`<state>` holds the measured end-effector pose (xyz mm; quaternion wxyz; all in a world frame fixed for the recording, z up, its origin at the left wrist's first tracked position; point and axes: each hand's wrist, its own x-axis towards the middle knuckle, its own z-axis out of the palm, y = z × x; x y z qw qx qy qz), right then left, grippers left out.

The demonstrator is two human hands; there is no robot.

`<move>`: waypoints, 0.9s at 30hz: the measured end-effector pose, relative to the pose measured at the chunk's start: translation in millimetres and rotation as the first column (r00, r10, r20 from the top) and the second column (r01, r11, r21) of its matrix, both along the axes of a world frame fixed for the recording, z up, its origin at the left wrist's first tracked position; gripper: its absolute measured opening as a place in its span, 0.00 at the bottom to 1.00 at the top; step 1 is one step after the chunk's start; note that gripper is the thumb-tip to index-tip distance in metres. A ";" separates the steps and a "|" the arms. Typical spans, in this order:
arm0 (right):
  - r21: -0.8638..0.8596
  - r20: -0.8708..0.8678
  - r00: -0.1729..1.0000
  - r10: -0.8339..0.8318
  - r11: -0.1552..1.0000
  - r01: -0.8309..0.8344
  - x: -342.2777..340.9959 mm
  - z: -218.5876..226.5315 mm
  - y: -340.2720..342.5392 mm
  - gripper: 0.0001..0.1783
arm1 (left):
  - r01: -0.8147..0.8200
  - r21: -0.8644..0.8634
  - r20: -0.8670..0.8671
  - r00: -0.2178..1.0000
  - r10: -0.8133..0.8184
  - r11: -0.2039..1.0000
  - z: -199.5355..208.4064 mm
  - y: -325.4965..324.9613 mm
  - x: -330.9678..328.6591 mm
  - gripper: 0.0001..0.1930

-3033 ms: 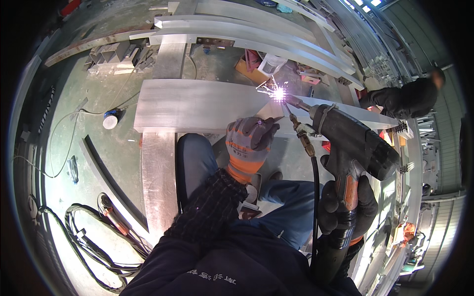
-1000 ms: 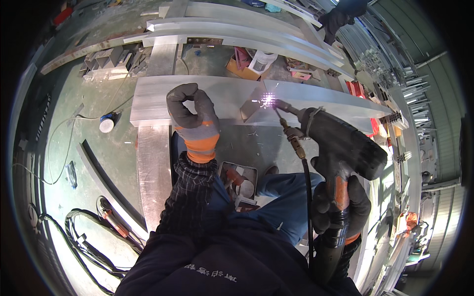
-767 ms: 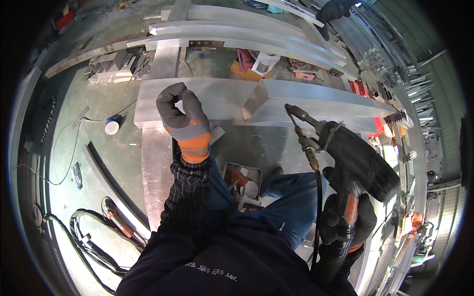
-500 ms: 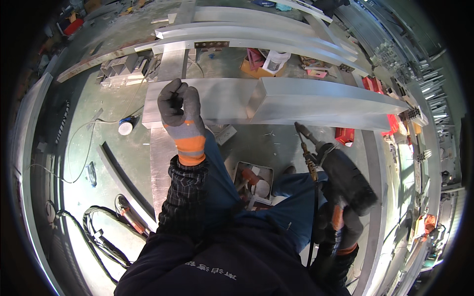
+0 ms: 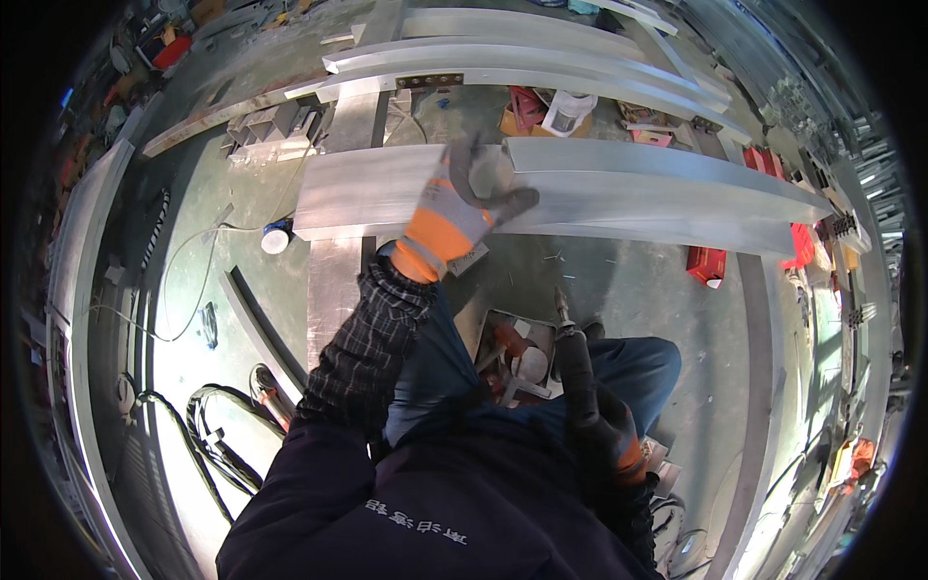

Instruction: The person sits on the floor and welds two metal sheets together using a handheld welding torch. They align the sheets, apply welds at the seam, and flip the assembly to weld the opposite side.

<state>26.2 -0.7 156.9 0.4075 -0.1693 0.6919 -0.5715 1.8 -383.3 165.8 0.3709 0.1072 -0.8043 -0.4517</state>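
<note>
My left hand, in a grey and orange glove, reaches over a silver metal beam with its fingers apart and nothing in them. Some motion blurs its fingertips, and I cannot tell if they touch the metal. My right hand, gloved alike, is wrapped round a dark power drill close to my right thigh. The drill's bit points away from me toward the beam; part of its grip is hidden by my hand. Between my legs stands a tray holding a hammer with a reddish head.
Behind the beam lie more long metal profiles and a cardboard box with a white container. A red box sits on the floor at right. At left are a metal strip, black cables and a white-topped roll.
My left hand has swung right along the beam, its curled fingers now spread. The drill has come left and inward with my right hand, and its hose no longer shows. The view has shifted slightly.
</note>
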 end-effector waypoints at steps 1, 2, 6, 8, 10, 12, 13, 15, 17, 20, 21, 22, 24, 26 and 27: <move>-0.004 0.017 1.000 -0.016 1.000 0.016 0.5 1.7 -3.3 0.28 | -0.028 -0.072 -0.026 0.999 0.026 0.997 17.4 -2.6 -0.4 0.55; 0.013 -0.146 0.988 0.048 0.999 -0.046 1.5 -1.8 -4.9 0.29 | -0.061 -0.144 -0.049 0.997 0.055 0.988 40.1 -3.9 2.1 0.56; -0.040 -0.146 0.989 0.027 0.999 -0.033 2.0 -22.5 -4.0 0.30 | 0.030 -0.569 0.120 0.992 0.048 0.821 124.2 15.0 -17.7 0.55; -0.063 0.063 0.998 -0.026 0.998 0.030 -2.4 -38.9 2.6 0.30 | 0.148 -0.702 0.299 0.949 0.100 0.697 145.7 44.7 -46.2 0.53; -0.021 0.133 0.991 -0.031 0.999 0.034 -9.0 -60.8 11.2 0.30 | 0.306 -0.755 0.491 0.850 0.190 0.580 135.5 54.6 -71.8 0.57; -0.004 0.012 1.000 -0.009 1.000 0.009 -10.5 -63.3 11.0 0.31 | 0.449 -0.704 0.645 0.729 0.230 0.550 122.8 63.6 -111.9 0.61; -0.023 -0.012 0.999 -0.036 0.999 0.036 -10.8 -68.4 15.7 0.31 | 0.514 -0.633 0.733 0.638 0.236 0.579 118.0 72.0 -124.2 0.62; -0.079 -0.028 0.999 -0.039 0.996 0.036 -9.3 -81.5 17.1 0.32 | 0.495 -0.637 0.731 0.631 0.260 0.591 107.2 85.6 -138.7 0.63; -0.071 0.022 0.997 -0.067 0.995 0.069 -11.5 -64.6 20.3 0.31 | 0.510 -0.582 0.777 0.579 0.247 0.633 104.0 85.9 -158.3 0.62; -0.061 -0.036 0.999 -0.017 0.998 0.015 -16.5 -74.1 29.3 0.32 | 0.533 -0.610 0.772 0.567 0.288 0.586 99.0 71.7 -181.4 0.60; -0.055 -0.035 0.999 -0.006 0.998 0.004 -18.1 -73.2 28.8 0.32 | 0.538 -0.636 0.757 0.574 0.311 0.554 103.2 67.0 -182.7 0.59; -0.049 -0.032 0.999 0.007 0.999 -0.009 -19.4 -71.2 28.4 0.32 | 0.539 -0.639 0.747 0.605 0.276 0.549 108.8 60.0 -182.4 0.60; -0.034 0.063 0.998 -0.013 0.999 0.015 -20.0 -61.4 29.6 0.32 | 0.526 -0.574 0.782 0.581 0.227 0.627 121.1 51.8 -184.9 0.54; -0.031 0.019 0.999 -0.038 0.999 0.039 -20.5 -59.3 31.6 0.28 | 0.528 -0.497 0.814 0.559 0.159 0.688 127.4 48.8 -184.9 0.52; -0.030 -0.003 0.999 -0.052 0.998 0.051 -20.2 -61.0 33.5 0.27 | 0.543 -0.434 0.852 0.506 0.133 0.719 129.6 48.9 -186.4 0.52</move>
